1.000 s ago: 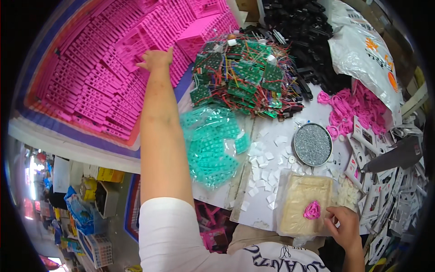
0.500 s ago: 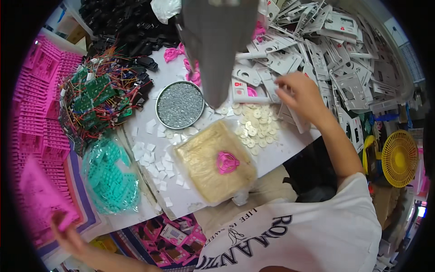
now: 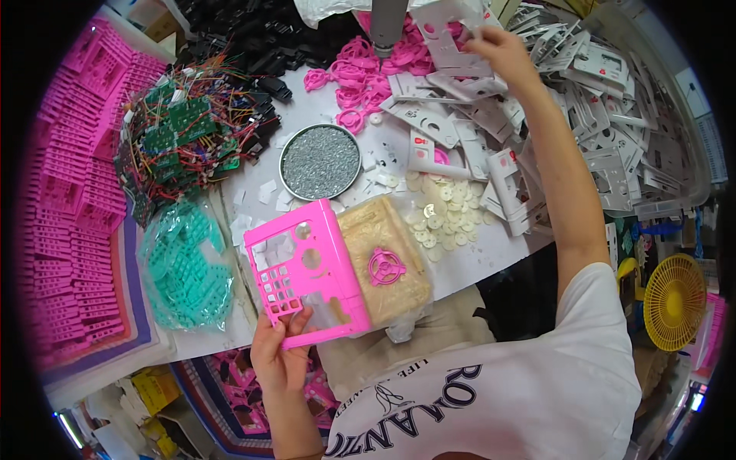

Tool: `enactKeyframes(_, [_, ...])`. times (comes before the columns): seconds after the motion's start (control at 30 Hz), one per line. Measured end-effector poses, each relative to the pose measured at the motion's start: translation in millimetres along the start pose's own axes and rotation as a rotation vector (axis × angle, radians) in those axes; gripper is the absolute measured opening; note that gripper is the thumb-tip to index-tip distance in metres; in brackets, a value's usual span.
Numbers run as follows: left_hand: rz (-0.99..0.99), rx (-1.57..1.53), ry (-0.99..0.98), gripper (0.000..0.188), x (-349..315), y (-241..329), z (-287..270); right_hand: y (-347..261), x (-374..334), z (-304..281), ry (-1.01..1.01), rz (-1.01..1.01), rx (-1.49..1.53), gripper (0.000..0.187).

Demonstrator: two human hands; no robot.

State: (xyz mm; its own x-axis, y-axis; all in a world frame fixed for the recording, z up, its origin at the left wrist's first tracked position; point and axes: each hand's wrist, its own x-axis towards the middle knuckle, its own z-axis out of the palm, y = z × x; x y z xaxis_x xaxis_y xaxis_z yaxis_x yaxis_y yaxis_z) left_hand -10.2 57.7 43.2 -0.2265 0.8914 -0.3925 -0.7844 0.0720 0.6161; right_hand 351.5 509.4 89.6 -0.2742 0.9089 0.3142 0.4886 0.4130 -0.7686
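Note:
My left hand (image 3: 282, 349) grips the lower edge of a pink plastic casing (image 3: 343, 264) with round openings and a grid of small key holes. The casing is tilted over the left part of a tan, plastic-wrapped pad (image 3: 383, 222). On the pad lies a pink ring-shaped part (image 3: 386, 267) with spokes. My right hand (image 3: 502, 55) reaches to the far right, its fingers closed on the edge of a white plastic panel (image 3: 438, 37). That panel is raised above other white panels (image 3: 433, 123).
A round tin (image 3: 285, 170) of small screws stands mid-table, with cream discs (image 3: 445, 218) to its right. Farther back are pink rings (image 3: 360, 69) and a vertical tool (image 3: 387, 31). Left are circuit boards (image 3: 188, 119), bagged teal keypads (image 3: 188, 264) and stacked pink casings (image 3: 77, 230).
My left hand has brought the pink casing from the far-left stack to the pad. My right hand has moved farther away and now holds up a white panel. The view has shifted.

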Motion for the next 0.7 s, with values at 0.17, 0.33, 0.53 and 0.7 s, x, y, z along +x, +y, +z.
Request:
enactKeyframes(0.17, [0.205, 0.119, -0.019, 0.039, 13, -26, 24, -5, -26, -34, 0.135, 0.303, 0.746, 0.024])
enactKeyframes(0.33, [0.383, 0.102, -0.094, 0.043, 30, -47, 41, -116, -160, -4, -0.044, 0.090, 0.393, 0.024])
enactKeyframes(0.53, [0.290, 0.123, -0.077, 0.042, 30, -71, 83, -208, -224, 119, -0.454, -0.224, 0.389, 0.033])
enactKeyframes(0.7, [0.165, 0.111, -0.038, 0.059, 14, -50, 62, -189, -217, 119, -0.109, -0.399, 0.163, 0.059])
